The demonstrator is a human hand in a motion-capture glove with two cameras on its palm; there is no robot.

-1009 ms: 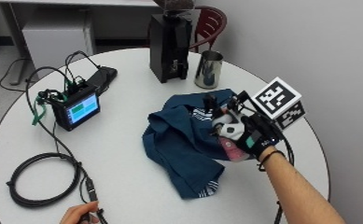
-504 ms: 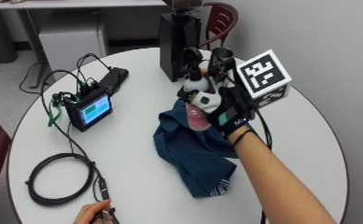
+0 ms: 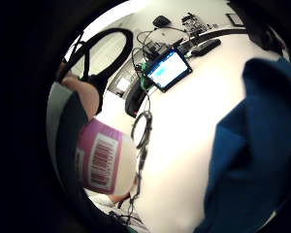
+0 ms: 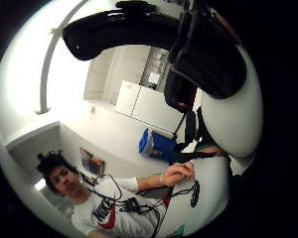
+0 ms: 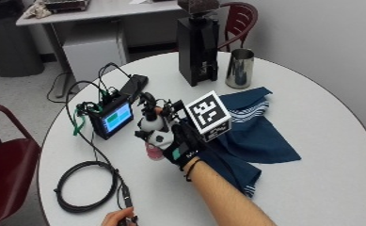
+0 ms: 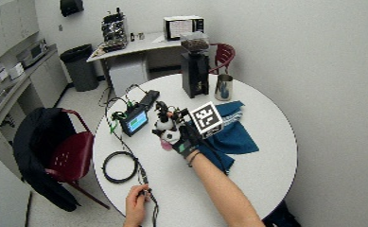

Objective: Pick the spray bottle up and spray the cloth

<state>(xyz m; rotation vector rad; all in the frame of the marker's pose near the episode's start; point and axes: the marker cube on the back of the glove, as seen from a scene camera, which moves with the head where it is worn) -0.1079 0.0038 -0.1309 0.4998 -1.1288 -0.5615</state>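
My gloved right hand (image 5: 181,143) grips a small spray bottle (image 5: 152,134) with a pink base and a black spray head, and holds it upright above the table. The bottle hangs just left of the dark blue cloth (image 5: 261,136), between it and a small screen device. The cloth lies crumpled on the round white table (image 5: 333,179), under and to the right of my wrist. In the little finger side palm view the bottle's pink barcode label (image 3: 99,164) sits close to the palm, with the cloth (image 3: 254,150) beside it. The wide view shows the hand (image 6: 185,141) and the cloth (image 6: 237,139).
A black grinder (image 5: 198,49) and a metal cup (image 5: 239,68) stand behind the cloth. The screen device (image 5: 111,117) with cables sits left of the bottle. A coiled black cable (image 5: 85,188) lies near the front, and a bare hand (image 5: 116,217) holds its end. A red chair (image 5: 4,165) stands left.
My hand has carried the bottle from above the cloth's right side across to its left edge, near the screen device. The outside camera has also shifted.
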